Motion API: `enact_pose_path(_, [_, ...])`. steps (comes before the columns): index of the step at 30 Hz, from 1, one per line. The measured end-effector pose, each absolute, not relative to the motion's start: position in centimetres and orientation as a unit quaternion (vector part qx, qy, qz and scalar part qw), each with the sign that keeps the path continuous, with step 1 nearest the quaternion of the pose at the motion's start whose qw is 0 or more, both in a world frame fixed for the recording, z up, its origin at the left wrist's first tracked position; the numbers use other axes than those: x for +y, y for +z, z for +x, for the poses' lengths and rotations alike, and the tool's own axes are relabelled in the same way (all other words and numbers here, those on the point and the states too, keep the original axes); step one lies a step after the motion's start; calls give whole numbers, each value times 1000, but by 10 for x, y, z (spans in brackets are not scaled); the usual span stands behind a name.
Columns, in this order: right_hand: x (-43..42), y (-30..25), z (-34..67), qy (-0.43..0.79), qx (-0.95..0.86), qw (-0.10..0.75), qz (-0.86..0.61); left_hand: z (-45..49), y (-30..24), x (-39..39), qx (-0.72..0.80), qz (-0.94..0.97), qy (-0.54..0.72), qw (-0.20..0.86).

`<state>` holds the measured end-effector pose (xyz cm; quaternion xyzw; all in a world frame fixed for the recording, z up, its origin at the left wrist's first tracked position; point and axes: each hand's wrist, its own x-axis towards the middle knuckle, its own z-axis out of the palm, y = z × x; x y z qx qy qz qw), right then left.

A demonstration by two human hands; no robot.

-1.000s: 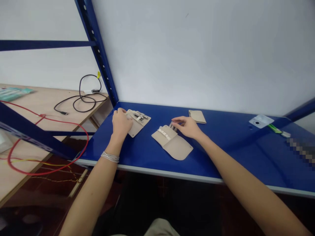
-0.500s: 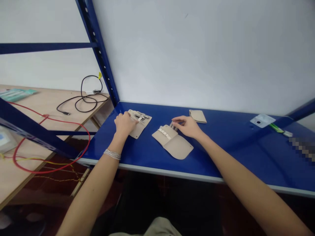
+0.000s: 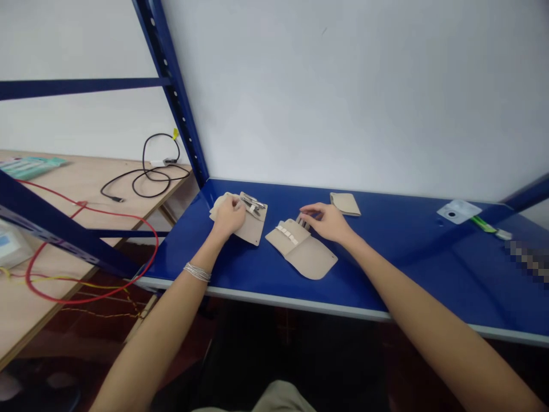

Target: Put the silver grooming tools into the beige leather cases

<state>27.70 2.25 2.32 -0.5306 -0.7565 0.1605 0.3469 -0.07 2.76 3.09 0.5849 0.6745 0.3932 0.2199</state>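
Observation:
My left hand point(image 3: 230, 217) is closed on the flap of a beige manicure-style case point(image 3: 253, 230) lying unfolded on the blue table. Small metal tools point(image 3: 254, 202) sit under a white strap in that case, partly hidden by the hand. To its right lies a second unfolded beige case point(image 3: 312, 257), with a row of white elastic loops point(image 3: 286, 233) that look unfilled. At this case's upper edge, my right hand point(image 3: 328, 222) has its thumb and fingers closed around slim metal tools point(image 3: 304, 220). The fingers cover most of them, so their exact kind is unclear.
A folded beige piece point(image 3: 345, 203) lies at the back of the blue table point(image 3: 386, 252). Farther right are a clear plastic packet point(image 3: 458, 211) and a green cutter point(image 3: 484, 224). Blue rack posts point(image 3: 174, 86) stand left, beside a wooden table point(image 3: 81, 171) with black and red cables.
My left hand has moved slightly right and drawn the left case's flap out to the left, turning the case a little. The right hand stays nearly still at the second case.

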Motion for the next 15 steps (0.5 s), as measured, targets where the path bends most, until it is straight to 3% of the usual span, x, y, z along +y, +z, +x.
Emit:
enact_pose_path(3, [20, 26, 275, 155, -758, 354, -526, 12, 26, 27, 603, 496, 467, 416])
enact_pose_path(5, [18, 29, 273, 152, -758, 365, -519, 20, 24, 26, 563, 443, 493, 493])
enact_pose_path(11, [8, 35, 264, 180, -754, 408, -483, 27, 31, 21, 488, 352, 538, 590])
enact_pose_path(15, [3, 36, 255, 298, -706, 431, -477, 26, 34, 14, 423, 342, 530, 650])
